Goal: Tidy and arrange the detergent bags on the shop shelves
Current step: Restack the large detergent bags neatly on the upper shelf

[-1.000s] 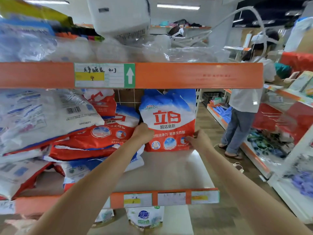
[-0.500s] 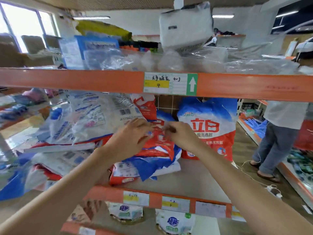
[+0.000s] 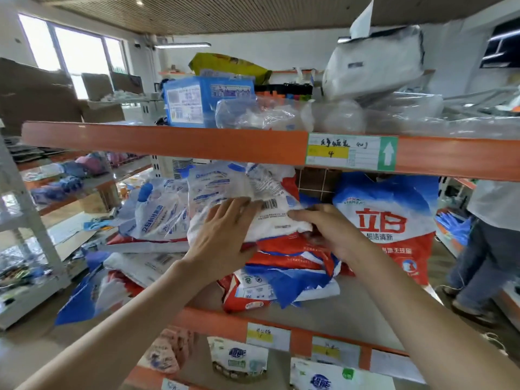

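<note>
Nearest the camera, two bare forearms reach up and forward to the middle shelf (image 3: pixel 351 313). The left hand (image 3: pixel 222 235) lies flat on the top white detergent bag (image 3: pixel 242 192), its fingers (image 3: pixel 239 205) straight and spread across the bag's printed back, pressing rather than gripping. The right hand (image 3: pixel 329 229) is at the same bag's right lower corner beside the barcode; its fingers curl around the edge, pinching it.

That white bag tops an untidy heap of red, white and blue detergent bags (image 3: pixel 284 266), which lie flat and overlap on the left and middle of the shelf. Just right of the heap, one blue and red detergent bag (image 3: pixel 391 218) stands upright against the back of the shelf.

Above, the orange shelf beam (image 3: pixel 168 142) carries a price label (image 3: pixel 351 152) with a green arrow. On the top shelf sit a blue box (image 3: pixel 197 104) and clear plastic packs (image 3: pixel 323 116). Far right, another person (image 3: pixel 489 243) stands in the aisle.
</note>
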Demonstrator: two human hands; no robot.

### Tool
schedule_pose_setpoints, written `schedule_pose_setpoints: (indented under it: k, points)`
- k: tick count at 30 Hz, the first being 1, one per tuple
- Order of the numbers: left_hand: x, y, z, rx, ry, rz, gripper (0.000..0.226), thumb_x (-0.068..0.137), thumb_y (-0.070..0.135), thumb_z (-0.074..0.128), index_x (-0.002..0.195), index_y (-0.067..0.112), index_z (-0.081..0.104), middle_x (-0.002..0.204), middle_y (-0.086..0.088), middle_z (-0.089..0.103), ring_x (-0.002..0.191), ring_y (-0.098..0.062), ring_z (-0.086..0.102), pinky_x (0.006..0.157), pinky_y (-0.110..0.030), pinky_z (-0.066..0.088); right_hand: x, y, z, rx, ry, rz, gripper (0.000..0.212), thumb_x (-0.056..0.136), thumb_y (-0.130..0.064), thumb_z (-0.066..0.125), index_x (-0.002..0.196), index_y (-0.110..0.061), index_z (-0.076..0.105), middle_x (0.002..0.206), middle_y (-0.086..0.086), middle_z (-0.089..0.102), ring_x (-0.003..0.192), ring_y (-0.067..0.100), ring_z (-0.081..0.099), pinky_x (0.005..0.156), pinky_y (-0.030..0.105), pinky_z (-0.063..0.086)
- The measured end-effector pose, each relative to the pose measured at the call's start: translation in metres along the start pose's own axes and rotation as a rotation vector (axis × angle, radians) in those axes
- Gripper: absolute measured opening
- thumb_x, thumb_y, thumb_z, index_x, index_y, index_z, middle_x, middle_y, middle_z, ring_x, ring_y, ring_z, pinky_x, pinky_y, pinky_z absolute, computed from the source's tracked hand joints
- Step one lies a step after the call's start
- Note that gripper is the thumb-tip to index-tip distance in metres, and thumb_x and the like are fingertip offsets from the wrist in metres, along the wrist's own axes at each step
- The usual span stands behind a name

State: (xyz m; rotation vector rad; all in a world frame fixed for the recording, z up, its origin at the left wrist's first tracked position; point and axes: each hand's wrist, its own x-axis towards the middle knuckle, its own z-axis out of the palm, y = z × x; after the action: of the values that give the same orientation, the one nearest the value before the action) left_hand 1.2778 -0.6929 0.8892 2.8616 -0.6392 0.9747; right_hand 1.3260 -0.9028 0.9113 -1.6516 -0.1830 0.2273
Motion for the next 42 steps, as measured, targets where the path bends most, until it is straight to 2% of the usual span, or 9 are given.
schedule_pose_setpoints:
  k: [7, 11, 15, 19, 23, 28, 31, 37, 42]
  points:
    - [0.004, 0.082, 0.031, 0.003, 0.026, 0.141, 0.079, 0.059, 0.059, 0.069, 0.118, 0.008, 0.054, 0.107, -0.008, 0.062, 0.095, -0.027, 0.064, 0.081, -0.035, 0.053, -0.059, 0.033, -0.060, -0.040, 0.081, 0.030, 0.017, 0.071, -0.014, 0.075, 0.074, -0.016, 0.059, 0.068, 0.005, 0.061, 0.058, 0.018, 0.053, 0.046, 0.024, 0.037]
    - [0.011, 0.124, 0.041, -0.163, 0.098, 0.171, 0.076, 0.057, 0.054, 0.075, 0.114, 0.008, 0.053, 0.101, -0.003, 0.068, 0.081, -0.021, 0.070, 0.057, -0.025, 0.054, -0.081, 0.048, -0.102, 0.396, 0.156, 0.016, 0.037, 0.045, -0.035, 0.089, 0.073, -0.020, 0.070, 0.080, 0.008, 0.058, 0.068, 0.021, 0.054, 0.054, 0.026, 0.041]
    - [0.005, 0.176, 0.034, -0.768, -0.024, -0.013, 0.058, 0.080, 0.046, 0.052, 0.130, 0.017, 0.046, 0.116, 0.000, 0.063, 0.095, -0.013, 0.060, 0.073, -0.022, 0.046, -0.106, 0.076, -0.127, 0.278, 0.309, 0.206, 0.020, 0.083, -0.031, 0.059, 0.077, -0.013, 0.066, 0.061, -0.001, 0.066, 0.052, 0.012, 0.061, 0.047, 0.022, 0.048]
    - [0.011, 0.223, 0.034, -1.374, 0.068, -0.238, 0.040, 0.086, 0.030, 0.064, 0.122, 0.019, 0.051, 0.114, 0.010, 0.066, 0.101, 0.002, 0.061, 0.084, -0.011, 0.046, -0.130, 0.110, -0.133, 0.191, 0.298, 0.406, 0.051, 0.097, -0.051, 0.032, 0.090, -0.010, 0.062, 0.076, 0.006, 0.067, 0.065, 0.019, 0.065, 0.056, 0.027, 0.049]
    - [0.024, 0.251, 0.042, -1.809, -0.128, -0.532, 0.041, 0.088, 0.028, 0.060, 0.128, 0.026, 0.052, 0.117, 0.011, 0.066, 0.102, -0.004, 0.065, 0.085, -0.021, 0.053, -0.145, 0.114, -0.138, 0.626, 0.171, 0.242, 0.062, 0.085, -0.067, 0.046, 0.119, -0.019, 0.066, 0.128, 0.013, 0.060, 0.122, 0.032, 0.053, 0.106, 0.051, 0.038]
    - [0.046, 0.225, 0.070, -2.360, -0.520, -0.635, 0.059, 0.078, 0.030, 0.075, 0.130, 0.013, 0.053, 0.126, -0.013, 0.062, 0.114, -0.032, 0.060, 0.094, -0.051, 0.049, -0.163, 0.099, -0.152, 0.511, 0.448, 0.038, 0.046, 0.077, -0.027, 0.065, 0.120, -0.018, 0.050, 0.103, 0.003, 0.072, 0.085, 0.023, 0.070, 0.077, 0.045, 0.053]
    - [0.046, 0.205, 0.086, -2.039, -0.474, -0.678, 0.076, 0.054, 0.035, 0.088, 0.121, 0.009, 0.062, 0.115, -0.012, 0.068, 0.100, -0.027, 0.067, 0.080, -0.039, 0.056, -0.168, 0.086, -0.162, 0.236, 0.613, -0.022, 0.040, 0.080, -0.002, 0.068, 0.110, -0.018, 0.049, 0.103, 0.005, 0.068, 0.073, 0.021, 0.070, 0.062, 0.037, 0.058]
    - [0.056, 0.182, 0.101, -1.799, -0.509, -0.485, 0.049, 0.060, 0.003, 0.080, 0.106, 0.014, 0.066, 0.107, -0.005, 0.072, 0.097, -0.021, 0.068, 0.076, -0.028, 0.056, -0.147, 0.061, -0.170, -0.245, 0.597, -0.116, 0.040, 0.082, -0.002, 0.068, 0.101, -0.028, 0.045, 0.110, -0.009, 0.054, 0.089, 0.015, 0.064, 0.058, 0.023, 0.056]
    - [0.054, 0.183, 0.112, -1.509, -0.506, -0.457, 0.034, 0.079, 0.005, 0.072, 0.109, 0.017, 0.061, 0.108, 0.000, 0.068, 0.093, -0.010, 0.065, 0.075, -0.020, 0.055, -0.133, 0.095, -0.175, 0.015, 0.635, -0.077, 0.060, 0.075, 0.014, 0.067, 0.104, -0.028, 0.036, 0.118, 0.013, 0.052, 0.092, 0.024, 0.062, 0.063, 0.032, 0.055]
